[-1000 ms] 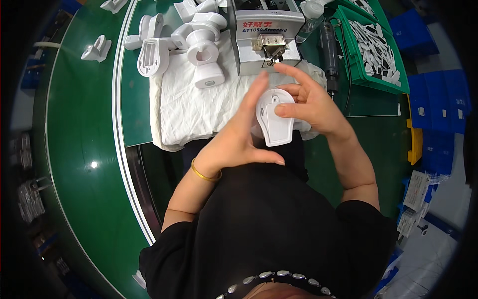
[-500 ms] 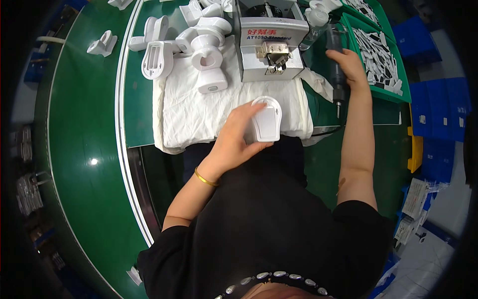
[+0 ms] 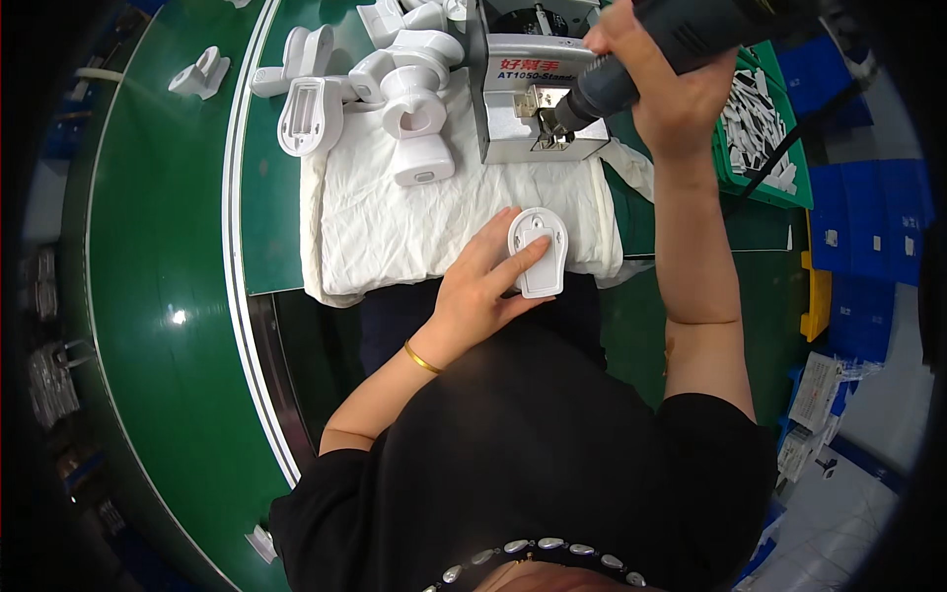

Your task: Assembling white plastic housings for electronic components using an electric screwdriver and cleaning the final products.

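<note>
My left hand (image 3: pixel 483 281) grips a white plastic housing (image 3: pixel 539 278) above the near edge of the white cloth. Its index finger lies across the housing's recessed face, below the rounded end. My right hand (image 3: pixel 671 94) is wrapped round a black electric screwdriver (image 3: pixel 607 87), raised and tilted, its tip pointing down and left. That tip is at the metal pick-up point of the grey screw feeder (image 3: pixel 541 138); whether a screw is on it cannot be made out.
Several white housings (image 3: pixel 419 118) stand on the white cloth (image 3: pixel 395 237) at the left. A green bin (image 3: pixel 804 178) of small white and dark strips is at the right, behind the screwdriver's cord (image 3: pixel 789 143). A green belt (image 3: pixel 168 395) runs along the left, with another white part (image 3: pixel 200 75) on it.
My right hand has lifted the screwdriver from the bench's right side and swung it left to the screw feeder. The housing has shifted slightly right and nearer, and my left index finger now crosses its face.
</note>
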Tool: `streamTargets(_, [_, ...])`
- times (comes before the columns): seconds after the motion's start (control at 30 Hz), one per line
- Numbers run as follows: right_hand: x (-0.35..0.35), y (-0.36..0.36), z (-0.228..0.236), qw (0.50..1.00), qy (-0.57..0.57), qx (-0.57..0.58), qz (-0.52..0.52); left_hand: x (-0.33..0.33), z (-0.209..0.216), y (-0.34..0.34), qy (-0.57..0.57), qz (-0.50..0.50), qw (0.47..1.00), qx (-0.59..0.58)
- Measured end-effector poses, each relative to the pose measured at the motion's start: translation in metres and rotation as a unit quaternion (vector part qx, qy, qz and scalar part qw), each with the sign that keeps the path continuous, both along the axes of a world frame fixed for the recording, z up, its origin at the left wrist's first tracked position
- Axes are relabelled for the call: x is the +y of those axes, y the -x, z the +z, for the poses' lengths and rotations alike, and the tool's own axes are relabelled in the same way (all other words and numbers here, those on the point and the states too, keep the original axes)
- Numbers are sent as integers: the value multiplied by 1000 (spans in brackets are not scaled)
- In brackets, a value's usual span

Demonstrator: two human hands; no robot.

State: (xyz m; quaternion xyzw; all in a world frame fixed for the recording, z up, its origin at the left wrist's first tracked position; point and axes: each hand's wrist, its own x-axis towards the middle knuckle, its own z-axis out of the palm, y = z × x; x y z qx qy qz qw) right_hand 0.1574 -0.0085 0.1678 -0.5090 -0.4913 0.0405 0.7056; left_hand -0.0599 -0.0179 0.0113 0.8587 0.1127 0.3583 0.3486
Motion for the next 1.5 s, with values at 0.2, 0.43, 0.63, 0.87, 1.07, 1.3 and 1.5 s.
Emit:
streamTargets(0.2, [0, 14, 25, 991, 71, 54, 104, 3, -3, 3, 11, -19, 1000, 10])
streamTargets(0.43, [13, 15, 13, 991, 55, 82, 86, 1, -3, 2, 17, -17, 1000, 10])
streamTargets(0.63, [-34, 18, 3, 974, 23, 86, 207, 1, -2, 1, 28, -19, 999, 6])
streamTargets(0.87, [-65, 59, 4, 987, 80, 19, 137, 2, 4, 3, 43, -16, 999, 6])
streamTargets(1.07, [-64, 59, 2, 985, 104, 17, 138, 1, 7, 3, 47, -15, 999, 4])
streamTargets(1.3, [-67, 55, 3, 980, 133, -64, 134, 1, 6, 3, 53, -21, 998, 4])
streamTargets(1.5, [-64, 54, 6, 970, 154, -108, 156, 3, 2, 3, 59, -32, 998, 6])
